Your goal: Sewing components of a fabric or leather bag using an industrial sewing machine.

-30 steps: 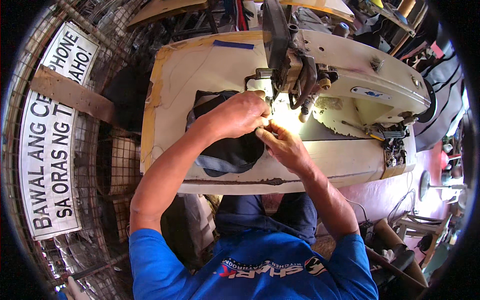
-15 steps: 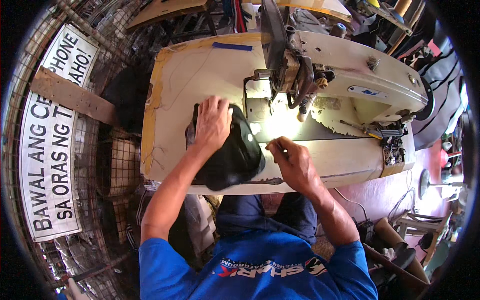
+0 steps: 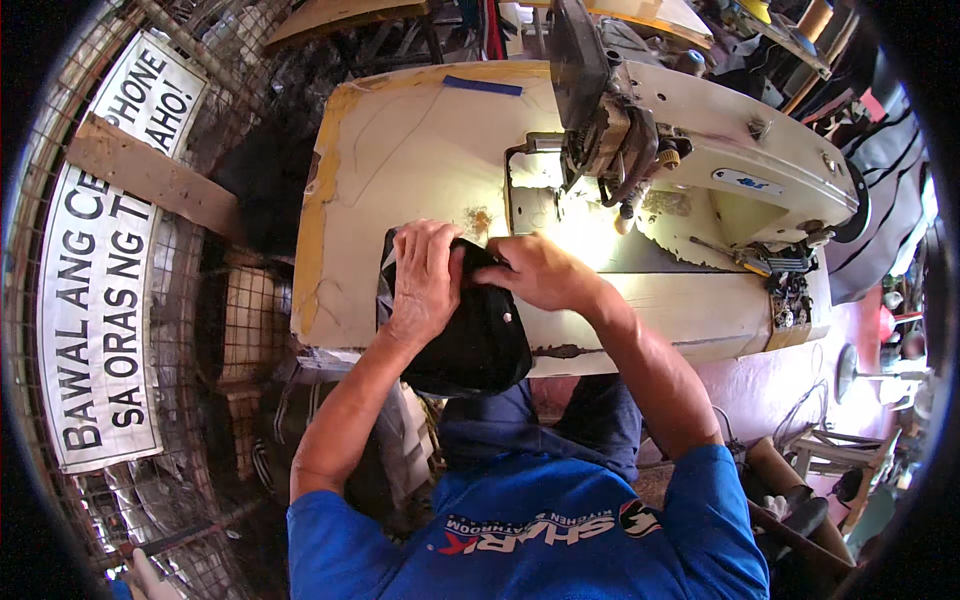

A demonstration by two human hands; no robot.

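A black, rounded piece of sheet material or fabric lies at the near edge of the sewing table, its lower end hanging slightly over the edge. My left hand grips its upper left part, fingers over the top edge. At the upper right edge of the same piece, my right hand pinches with curled fingers; the fingertips are partly hidden. A small pale spot shows on the black surface. The sewing machine stands to the right of both hands, its lamp lighting the needle area brightly.
A blue strip lies at the table's far side, with loose threads nearby. On the left rises a wire mesh wall with a white sign and a wooden board. Rolls and a small wooden stool are at the lower right.
My right hand has moved left from beside the machine bed onto the black piece's edge. The piece has come slightly nearer to me, and the view has shifted a little.
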